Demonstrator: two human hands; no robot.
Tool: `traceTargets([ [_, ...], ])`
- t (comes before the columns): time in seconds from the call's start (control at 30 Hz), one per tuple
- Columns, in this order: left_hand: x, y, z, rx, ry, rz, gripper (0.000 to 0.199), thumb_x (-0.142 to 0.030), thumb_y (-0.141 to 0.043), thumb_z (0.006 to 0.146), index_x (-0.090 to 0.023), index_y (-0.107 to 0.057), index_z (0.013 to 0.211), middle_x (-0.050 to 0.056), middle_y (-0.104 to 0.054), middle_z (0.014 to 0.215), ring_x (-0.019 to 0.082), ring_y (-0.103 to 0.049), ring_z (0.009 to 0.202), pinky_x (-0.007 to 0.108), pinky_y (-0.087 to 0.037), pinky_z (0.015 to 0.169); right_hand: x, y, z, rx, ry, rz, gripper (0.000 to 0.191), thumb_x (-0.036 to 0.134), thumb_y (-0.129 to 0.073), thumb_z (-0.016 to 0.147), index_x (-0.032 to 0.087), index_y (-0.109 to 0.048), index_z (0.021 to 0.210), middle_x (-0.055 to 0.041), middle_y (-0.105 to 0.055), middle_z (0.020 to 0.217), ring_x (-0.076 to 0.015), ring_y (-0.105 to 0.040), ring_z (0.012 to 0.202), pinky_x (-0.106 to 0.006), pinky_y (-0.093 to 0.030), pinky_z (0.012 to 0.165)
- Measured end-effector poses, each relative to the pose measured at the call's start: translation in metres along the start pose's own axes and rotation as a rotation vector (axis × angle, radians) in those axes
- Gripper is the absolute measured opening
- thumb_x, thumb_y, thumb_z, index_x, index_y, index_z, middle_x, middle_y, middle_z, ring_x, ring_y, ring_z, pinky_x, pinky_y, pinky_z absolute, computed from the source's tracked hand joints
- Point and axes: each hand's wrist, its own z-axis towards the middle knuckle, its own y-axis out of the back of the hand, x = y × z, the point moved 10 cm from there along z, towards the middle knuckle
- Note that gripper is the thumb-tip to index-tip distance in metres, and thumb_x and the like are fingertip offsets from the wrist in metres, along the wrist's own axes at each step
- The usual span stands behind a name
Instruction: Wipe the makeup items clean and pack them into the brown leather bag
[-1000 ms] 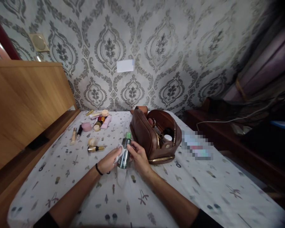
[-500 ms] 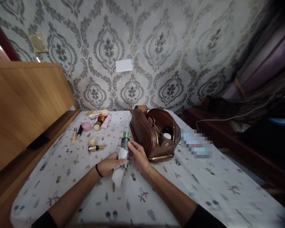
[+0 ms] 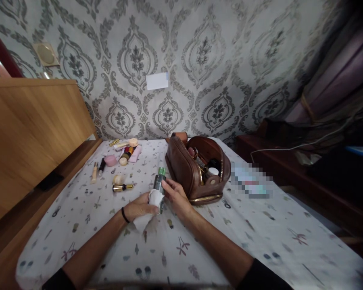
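Our left hand [image 3: 139, 208] curls its fingers around crumpled white tissue [image 3: 155, 199], pressing it to the green-capped dark bottle [image 3: 159, 183] beside the open brown leather bag [image 3: 183, 164]. Our right hand [image 3: 179, 199] pinches the bottle's side. We seem mid-wipe; shifting the tissue calls for a steady right grip.

On my feed, a green-capped bottle [image 3: 159, 182] is held up, tilted slightly, crumpled white tissue [image 3: 156, 198] around its lower part, trailing below.

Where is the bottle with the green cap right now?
In the head view, the bottle is near the middle, held between the left hand and the right hand, just left of the brown bag.
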Motion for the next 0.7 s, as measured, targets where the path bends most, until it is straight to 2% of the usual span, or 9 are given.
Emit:
traceTargets([
  [0.1,0.0,0.005,0.001,-0.04,-0.04,0.014,0.065,-0.073,-0.074,0.055,-0.016,-0.062,0.083,-0.003,-0.056,0.063,0.01,-0.05,0.056,0.023,-0.04,0.053,-0.004,-0.002,0.0,0.017,-0.036,0.056,0.037,0.051,-0.079,0.067,0.017,-0.069,0.078,0.0,-0.063,0.073,-0.0123,-0.054,0.067,-0.024,-0.044,0.066],
  [0.17,-0.002,0.011,0.003,-0.092,-0.064,0.035,0.064,-0.076,-0.064,0.065,-0.016,-0.065,0.087,0.0,-0.061,0.068,0.014,-0.057,0.065,0.026,-0.046,0.062,-0.007,-0.001,0.001,0.008,-0.036,0.051,0.038,0.052,-0.079,0.067,0.017,-0.07,0.079,-0.0005,-0.064,0.074,-0.0125,-0.054,0.068,-0.024,-0.044,0.067],
  [0.23,-0.006,0.018,0.004,-0.163,-0.1,0.096,0.066,-0.077,-0.058,0.07,-0.017,-0.068,0.095,0.004,-0.069,0.083,0.02,-0.063,0.085,0.032,-0.049,0.081,-0.008,0.002,0.001,-0.013,-0.019,0.006,0.04,0.054,-0.077,0.068,0.017,-0.071,0.084,-0.001,-0.066,0.077,-0.0139,-0.055,0.07,-0.026,-0.045,0.069],
  [0.3,-0.012,0.024,0.005,-0.235,-0.133,0.181,0.071,-0.079,-0.053,0.071,-0.017,-0.068,0.104,0.007,-0.071,0.103,0.025,-0.061,0.106,0.037,-0.043,0.101,-0.007,0.002,0.0,-0.013,0.02,-0.102,0.043,0.056,-0.072,0.073,0.018,-0.071,0.091,-0.0019,-0.067,0.082,-0.0163,-0.057,0.076,-0.028,-0.046,0.073],
  [0.37,-0.016,0.027,0.004,-0.275,-0.141,0.237,0.076,-0.081,-0.049,0.073,-0.017,-0.067,0.11,0.009,-0.069,0.116,0.026,-0.057,0.117,0.039,-0.036,0.11,-0.003,-0.002,-0.002,0.019,0.083,-0.27,0.044,0.058,-0.064,0.08,0.018,-0.071,0.099,-0.0034,-0.068,0.089,-0.0191,-0.059,0.084,-0.032,-0.046,0.08],
  [0.53,-0.023,0.03,0.002,-0.336,-0.183,0.264,0.076,-0.079,-0.043,0.078,-0.016,-0.066,0.114,0.009,-0.069,0.119,0.026,-0.056,0.12,0.039,-0.036,0.111,0.01,-0.015,-0.009,0.096,0.287,-0.706,0.049,0.056,-0.043,0.094,0.021,-0.066,0.119,-0.008,-0.064,0.103,-0.0242,-0.055,0.101,-0.041,-0.042,0.096],
  [0.7,-0.037,0.035,-0.003,-0.414,-0.267,0.284,0.068,-0.073,-0.041,0.084,-0.016,-0.067,0.11,0.008,-0.072,0.11,0.025,-0.058,0.117,0.036,-0.043,0.104,-0.001,-0.023,-0.015,0.186,0.279,-0.902,0.056,0.053,-0.029,0.098,0.022,-0.045,0.142,-0.0097,-0.057,0.107,-0.0236,-0.053,0.106,-0.041,-0.041,0.1],
])
